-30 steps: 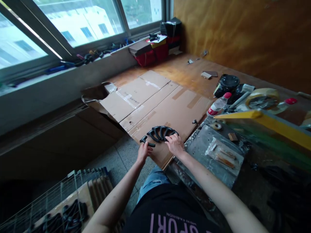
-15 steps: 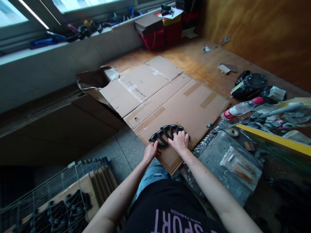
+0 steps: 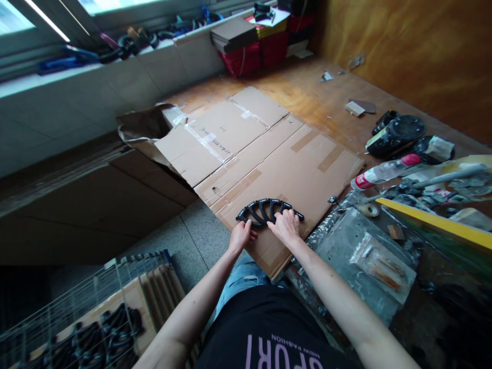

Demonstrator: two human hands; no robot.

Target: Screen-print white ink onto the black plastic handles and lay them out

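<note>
A fan-shaped row of black curved parts [image 3: 261,211], some with small pale marks along the outer edge, lies on a flattened cardboard box [image 3: 292,169]. My left hand [image 3: 241,236] pinches the near left end of the row with thumb and fingers. Over its right side, my right hand [image 3: 285,225] has bent fingers gripping the black parts. The fingers cover some of the near edge and the right end. One black tip shows just past my right fingers.
A wire rack [image 3: 119,287] at lower left holds similar black pieces. To the right are a plastic bottle [image 3: 384,171], a tape roll [image 3: 368,209], a yellow-edged panel [image 3: 434,223] and a clear bag [image 3: 382,266]. Red bundles [image 3: 251,54] stand at the back by the windowsill.
The black row sits slightly differently under my hands, with more of its right tip showing. My left fingers have shifted a little to the right along its end. The view has tilted slightly.
</note>
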